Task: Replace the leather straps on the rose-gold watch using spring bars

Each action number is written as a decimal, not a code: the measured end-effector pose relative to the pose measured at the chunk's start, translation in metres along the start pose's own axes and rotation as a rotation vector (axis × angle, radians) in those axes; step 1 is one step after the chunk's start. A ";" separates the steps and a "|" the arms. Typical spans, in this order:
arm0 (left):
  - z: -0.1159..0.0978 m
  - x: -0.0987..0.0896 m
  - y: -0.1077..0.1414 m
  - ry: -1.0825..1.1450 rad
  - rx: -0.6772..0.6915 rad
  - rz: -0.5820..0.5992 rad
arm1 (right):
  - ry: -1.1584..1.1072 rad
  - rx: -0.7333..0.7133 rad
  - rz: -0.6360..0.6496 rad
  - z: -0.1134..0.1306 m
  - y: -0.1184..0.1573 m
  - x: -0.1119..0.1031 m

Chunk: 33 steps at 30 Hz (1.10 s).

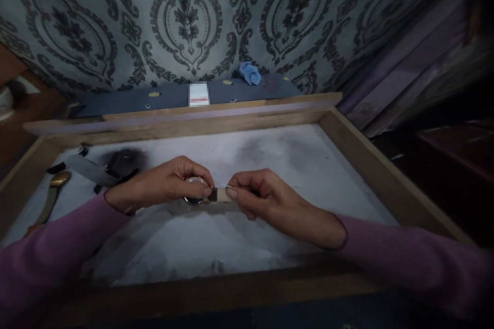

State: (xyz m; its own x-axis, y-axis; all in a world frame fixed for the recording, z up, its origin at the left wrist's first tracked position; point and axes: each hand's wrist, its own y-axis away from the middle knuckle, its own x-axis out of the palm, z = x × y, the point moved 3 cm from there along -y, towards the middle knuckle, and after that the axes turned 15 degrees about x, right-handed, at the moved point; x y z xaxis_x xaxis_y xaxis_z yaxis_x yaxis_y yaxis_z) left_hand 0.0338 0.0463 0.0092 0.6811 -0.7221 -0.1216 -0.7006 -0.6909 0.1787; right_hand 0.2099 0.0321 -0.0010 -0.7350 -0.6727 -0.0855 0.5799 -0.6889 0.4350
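Now pinching a round watch (195, 201) between left fingers (197, 190), over roughly the middle of the desk (270, 247), and grasping its strap (223, 195) in right fingers (242, 197), with a thin metal piece (226, 185) at their tips. Having a gold-coloured wristwatch (59, 179) near the desk's left edge, a flat grey piece (87, 169) just beside it, and a white card (198, 91) beyond the far edge.

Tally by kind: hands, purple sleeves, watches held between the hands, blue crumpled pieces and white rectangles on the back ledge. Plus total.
Hands: 2 (left hand, right hand)
Purple sleeves: 2
Held watch: 1
Blue crumpled piece: 1
White rectangle: 1
Total: 7
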 end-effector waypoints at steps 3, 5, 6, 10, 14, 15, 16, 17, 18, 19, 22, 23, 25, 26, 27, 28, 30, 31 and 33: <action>-0.002 0.000 0.000 -0.013 0.014 -0.002 | -0.009 0.000 -0.001 0.001 0.000 0.000; -0.004 0.000 0.000 -0.021 0.025 0.003 | -0.005 0.003 -0.004 0.002 0.000 0.000; -0.004 0.001 0.001 -0.020 0.032 0.007 | 0.002 0.002 -0.006 0.002 0.000 0.000; -0.007 0.000 0.002 -0.010 0.058 0.033 | 0.026 0.010 0.010 0.005 0.002 -0.001; -0.008 -0.001 0.004 -0.010 0.074 0.061 | 0.003 0.044 0.033 0.008 0.005 -0.002; -0.008 -0.001 0.004 -0.013 0.077 0.067 | -0.004 0.049 0.038 0.009 0.006 -0.002; -0.008 -0.002 0.004 -0.020 0.078 0.071 | -0.008 0.050 0.042 0.009 0.006 -0.002; -0.008 -0.002 0.004 -0.030 0.079 0.075 | -0.011 0.047 0.046 0.010 0.007 -0.002; -0.008 -0.002 0.004 -0.038 0.084 0.076 | -0.011 0.043 0.050 0.010 0.007 -0.002; -0.008 -0.002 0.004 -0.043 0.090 0.076 | -0.010 0.040 0.051 0.010 0.007 -0.002; -0.010 -0.002 0.004 -0.040 0.100 0.058 | -0.004 0.027 0.035 0.010 0.007 -0.004; -0.010 -0.002 0.004 -0.038 0.098 0.048 | -0.002 0.021 0.023 0.010 0.008 -0.004; -0.011 -0.002 0.004 -0.043 0.089 0.026 | 0.005 0.007 0.000 0.010 0.008 -0.006; -0.012 -0.002 0.004 -0.051 0.084 0.018 | 0.009 -0.002 -0.010 0.010 0.009 -0.006; -0.012 -0.002 0.004 -0.065 0.079 0.010 | 0.014 -0.009 -0.017 0.010 0.009 -0.007; -0.013 -0.002 0.004 -0.082 0.075 0.004 | 0.019 -0.016 -0.025 0.010 0.009 -0.007; -0.013 -0.003 0.005 -0.115 0.071 -0.007 | 0.030 -0.030 -0.040 0.010 0.009 -0.008; -0.012 -0.003 0.005 -0.122 0.076 -0.009 | 0.032 -0.038 -0.049 0.010 0.009 -0.009; -0.012 -0.003 0.006 -0.111 0.096 -0.009 | 0.033 -0.049 -0.061 0.011 0.009 -0.009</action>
State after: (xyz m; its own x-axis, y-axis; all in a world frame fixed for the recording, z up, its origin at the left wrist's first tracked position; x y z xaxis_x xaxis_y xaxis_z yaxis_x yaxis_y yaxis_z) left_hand 0.0300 0.0450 0.0225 0.6633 -0.7117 -0.2313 -0.7154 -0.6938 0.0833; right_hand 0.2179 0.0350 0.0129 -0.7580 -0.6370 -0.1406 0.5515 -0.7409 0.3833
